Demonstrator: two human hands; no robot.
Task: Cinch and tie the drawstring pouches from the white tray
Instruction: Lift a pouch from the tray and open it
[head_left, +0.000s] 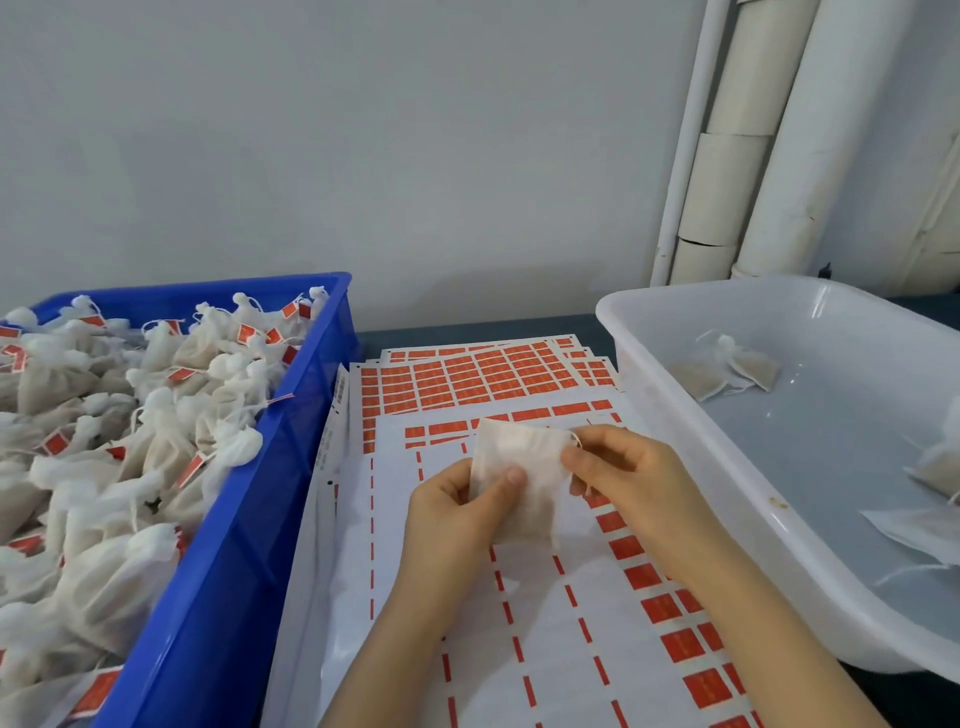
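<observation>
A flat white drawstring pouch is held above the sticker sheets in the middle of the table. My left hand grips its lower left side, thumb on top. My right hand pinches the pouch's right edge, where the thin drawstring comes out. The white tray stands at the right. In it lie a few untied pouches: two at the back and others at the right edge.
A blue crate at the left is heaped with tied pouches bearing red tags. Sheets of red stickers cover the table between crate and tray. White pipes run up the wall at the back right.
</observation>
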